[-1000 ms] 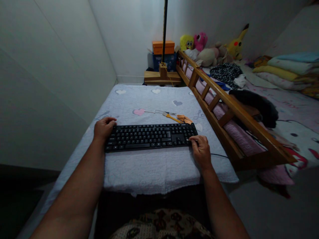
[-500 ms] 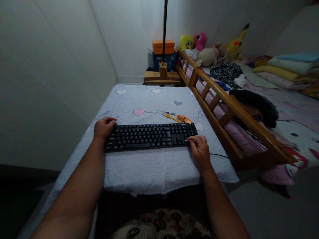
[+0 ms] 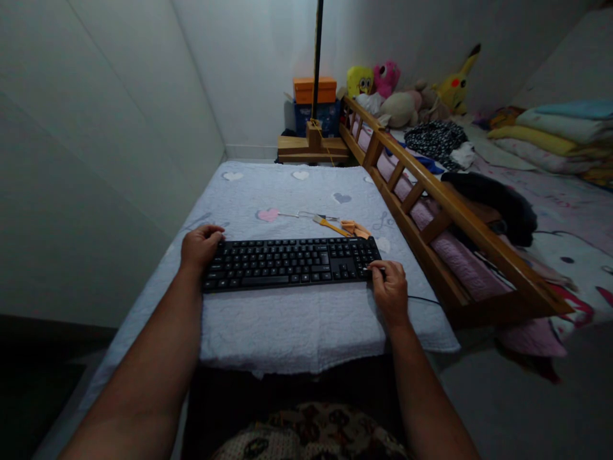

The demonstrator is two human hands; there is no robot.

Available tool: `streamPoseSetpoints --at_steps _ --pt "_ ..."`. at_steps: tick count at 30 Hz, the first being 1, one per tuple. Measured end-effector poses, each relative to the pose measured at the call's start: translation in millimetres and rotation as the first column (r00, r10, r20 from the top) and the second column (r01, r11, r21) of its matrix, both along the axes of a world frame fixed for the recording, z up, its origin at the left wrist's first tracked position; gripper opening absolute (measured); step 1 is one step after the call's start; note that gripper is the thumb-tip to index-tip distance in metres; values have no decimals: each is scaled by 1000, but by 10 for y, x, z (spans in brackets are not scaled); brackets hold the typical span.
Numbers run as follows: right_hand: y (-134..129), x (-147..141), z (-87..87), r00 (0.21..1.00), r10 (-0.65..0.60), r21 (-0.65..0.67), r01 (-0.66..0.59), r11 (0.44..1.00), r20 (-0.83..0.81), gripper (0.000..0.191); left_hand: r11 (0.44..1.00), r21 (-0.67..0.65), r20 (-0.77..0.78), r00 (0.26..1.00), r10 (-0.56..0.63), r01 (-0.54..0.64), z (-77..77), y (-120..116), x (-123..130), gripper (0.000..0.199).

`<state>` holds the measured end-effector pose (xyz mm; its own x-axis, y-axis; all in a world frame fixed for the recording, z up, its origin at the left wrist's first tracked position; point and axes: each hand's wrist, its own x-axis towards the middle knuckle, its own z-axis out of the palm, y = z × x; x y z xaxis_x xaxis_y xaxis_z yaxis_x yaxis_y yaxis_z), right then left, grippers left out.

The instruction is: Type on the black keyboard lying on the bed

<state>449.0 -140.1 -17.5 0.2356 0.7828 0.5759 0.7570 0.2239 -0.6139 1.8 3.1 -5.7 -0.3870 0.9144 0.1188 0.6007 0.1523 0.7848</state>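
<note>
A black keyboard (image 3: 287, 262) lies flat across the cloth-covered table. My left hand (image 3: 201, 248) grips its upper left corner, thumb and fingers pressed together at the edge. Over the number keys at the right end is my right hand (image 3: 389, 284), its fingers pinched around something small and pale that I cannot make out. Behind the keyboard lie a brush (image 3: 330, 225) with a yellow handle, a thin wire-like tool (image 3: 306, 215) and an orange object (image 3: 355, 228).
The table is covered with a pale blue cloth (image 3: 268, 326) with hearts. A wooden bed rail (image 3: 431, 185) runs along its right side. Behind stand a wooden post base (image 3: 313, 148) and an orange box (image 3: 315, 90). A cable (image 3: 424, 299) trails right.
My right hand has shifted slightly to the right over the number keys, still pinched. My left hand and the keyboard have stayed in place.
</note>
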Motion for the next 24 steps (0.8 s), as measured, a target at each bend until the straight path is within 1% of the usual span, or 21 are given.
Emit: streamPoseSetpoints --at_steps 4,12,24 --pt "-2 12 -11 1000 -26 0 26 1000 6 18 1000 -8 4 1000 15 -15 10 -9 7 21" --pt "-2 28 -24 996 -90 24 89 996 13 19 1000 -5 27 1000 -1 1 -31 4 -18 24" --pt "-3 66 -61 992 -122 19 122 992 17 18 1000 -20 16 1000 16 -16 27 -20 21 20"
